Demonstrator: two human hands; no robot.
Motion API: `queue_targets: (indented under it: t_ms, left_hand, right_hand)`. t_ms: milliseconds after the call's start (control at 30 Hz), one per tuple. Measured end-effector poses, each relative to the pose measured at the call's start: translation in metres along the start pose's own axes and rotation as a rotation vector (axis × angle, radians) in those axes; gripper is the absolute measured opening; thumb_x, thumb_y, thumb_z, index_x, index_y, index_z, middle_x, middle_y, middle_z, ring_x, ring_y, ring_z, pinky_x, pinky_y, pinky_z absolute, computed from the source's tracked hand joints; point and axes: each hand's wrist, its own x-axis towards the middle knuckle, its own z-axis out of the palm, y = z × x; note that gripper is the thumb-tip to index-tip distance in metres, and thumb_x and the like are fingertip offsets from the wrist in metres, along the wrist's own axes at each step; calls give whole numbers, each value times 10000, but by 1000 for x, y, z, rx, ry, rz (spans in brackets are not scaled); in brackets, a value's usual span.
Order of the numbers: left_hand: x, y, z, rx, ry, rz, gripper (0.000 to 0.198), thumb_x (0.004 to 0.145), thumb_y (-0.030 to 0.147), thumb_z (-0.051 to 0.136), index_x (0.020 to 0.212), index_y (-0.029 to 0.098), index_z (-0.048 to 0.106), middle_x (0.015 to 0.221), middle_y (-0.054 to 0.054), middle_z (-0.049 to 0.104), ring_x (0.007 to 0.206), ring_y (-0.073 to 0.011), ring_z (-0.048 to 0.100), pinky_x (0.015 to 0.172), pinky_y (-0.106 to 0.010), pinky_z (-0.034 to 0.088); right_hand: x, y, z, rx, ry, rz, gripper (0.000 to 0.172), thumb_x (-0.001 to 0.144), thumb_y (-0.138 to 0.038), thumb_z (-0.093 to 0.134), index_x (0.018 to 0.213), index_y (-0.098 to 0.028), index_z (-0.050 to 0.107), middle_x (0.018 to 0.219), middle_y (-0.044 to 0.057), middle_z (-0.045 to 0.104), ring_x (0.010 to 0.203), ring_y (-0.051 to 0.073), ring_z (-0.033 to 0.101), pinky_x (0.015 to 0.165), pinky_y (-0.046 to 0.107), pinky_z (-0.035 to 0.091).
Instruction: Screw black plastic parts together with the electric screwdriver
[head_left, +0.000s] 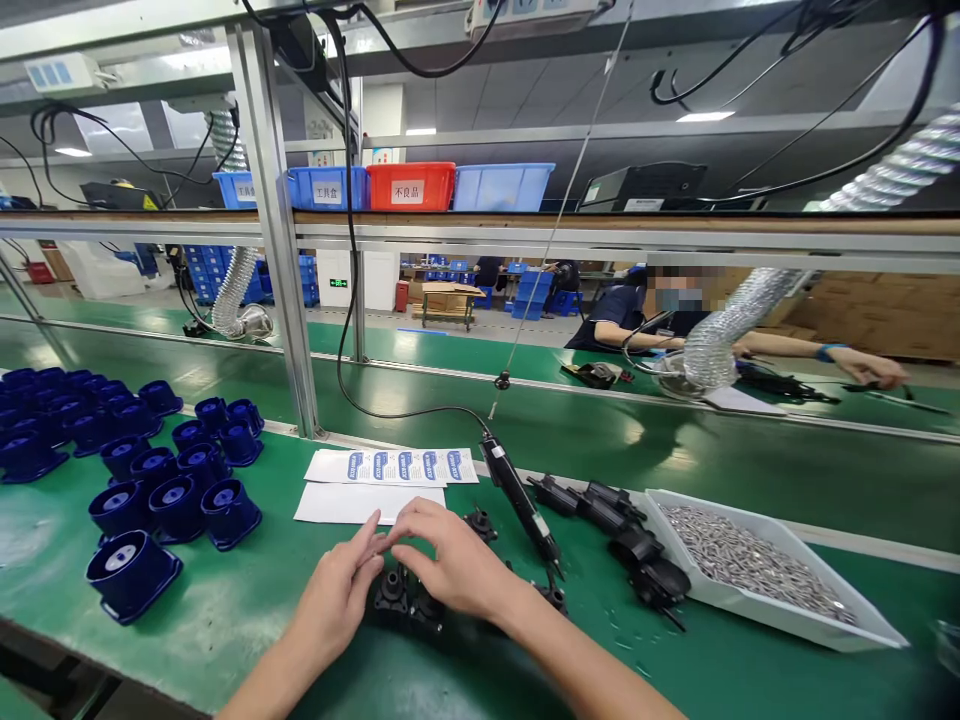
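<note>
A white tray (765, 612) sits at the right of the green surface (247, 600), filled with a bed of small silver screws (742, 560). On the shelf overhead stand a red bin (411, 186) and blue bins (328, 187) with white labels; what they hold cannot be seen from below.

The left hand (337, 590) and right hand (450, 565) meet at the fingertips near the front edge of the surface. The fingers of both are curled narrow. Whether anything small is pinched between them cannot be told. Directly beneath them lies a cluster of small black parts (405, 595), and the right palm covers part of it.

Just right of the hands, a black electric screwdriver (521, 503) hangs tilted on its cable, tip down near the surface. More black pieces (622, 530) lie between it and the tray. A sheet of blue-and-white labels (394, 466) and a plain white sheet (360, 503) lie just beyond the hands. Many dark blue housings (176, 490) stand grouped at the left.

Past an aluminium frame post (281, 250) runs a green conveyor belt (600, 440). On its far side a co-worker (622, 310) in dark clothing reaches across another bench beside a silver flexible duct (742, 315). Stacked blue crates and a pallet show on the factory floor behind.
</note>
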Motion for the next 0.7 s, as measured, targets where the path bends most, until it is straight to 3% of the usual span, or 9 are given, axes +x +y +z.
queue_targets:
  t_ms: [100, 167, 267, 400, 500, 567, 633, 700]
  left_hand:
    - [-3, 16, -15, 53, -79, 33, 672, 1047, 329, 558, 1682, 242, 360, 1123, -68, 823, 1036, -267, 745, 1007, -337, 540]
    - [-5, 30, -26, 30, -206, 17, 741, 1069, 309, 517, 1727, 220, 187, 1002, -40, 820, 969, -236, 732, 1028, -331, 511]
    - [-8, 48, -38, 2, -296, 12, 787, 1079, 280, 500, 1735, 234, 68, 986, -19, 813, 989, -222, 718, 1085, -337, 459]
    - [-10, 57, -41, 30, -311, 25, 801, 1070, 269, 529, 1733, 249, 79, 957, -5, 800, 936, -217, 710, 1043, -331, 469]
    - [-11, 53, -37, -45, -303, 3, 794, 1066, 313, 560, 1733, 226, 137, 936, -7, 794, 916, -216, 713, 1009, -324, 500]
    - [-13, 45, -31, -120, -241, -25, 671, 1060, 354, 586, 1674, 212, 354, 997, -34, 809, 974, -228, 734, 1009, -324, 518]
    - [-16, 31, -25, -182, -112, -57, 421, 1053, 412, 604, 1414, 198, 641, 1093, -80, 816, 1066, -256, 748, 1003, -328, 539]
    - [-22, 15, -20, -209, 24, -86, 325, 1049, 474, 601, 1131, 197, 749, 1163, -112, 809, 1180, -292, 730, 1034, -352, 547]
  right_hand:
    - [2, -4, 0, -155, -42, -268, 315, 971, -29, 627, 1168, -236, 758, 1083, 69, 667, 957, 221, 627, 809, 312, 508]
    - [1, -7, 0, -206, -30, -375, 264, 969, -35, 626, 1075, -226, 775, 1038, 62, 670, 905, 213, 616, 771, 304, 491]
    - [0, -12, -1, -165, -4, -431, 209, 1004, -87, 627, 922, -222, 765, 979, 50, 677, 848, 196, 610, 740, 296, 474]
    - [-2, -20, -2, -33, 12, -436, 200, 1047, -128, 600, 966, -219, 758, 972, 56, 691, 852, 198, 627, 749, 307, 491]
    - [-7, -24, -2, 31, 57, -394, 148, 1061, -166, 622, 977, -209, 736, 970, 60, 686, 882, 211, 636, 780, 331, 506]
    - [-14, -25, 0, 0, 145, -368, 122, 1056, -153, 608, 1015, -198, 714, 998, 75, 683, 902, 227, 624, 782, 357, 502]
    - [-25, -24, 4, -89, 229, -344, 131, 1046, -114, 578, 1031, -184, 687, 1010, 88, 671, 896, 238, 600, 771, 380, 484]
    - [-38, -21, 11, -189, 263, -325, 156, 1036, -69, 547, 1014, -170, 664, 1014, 96, 654, 893, 245, 580, 770, 399, 466]
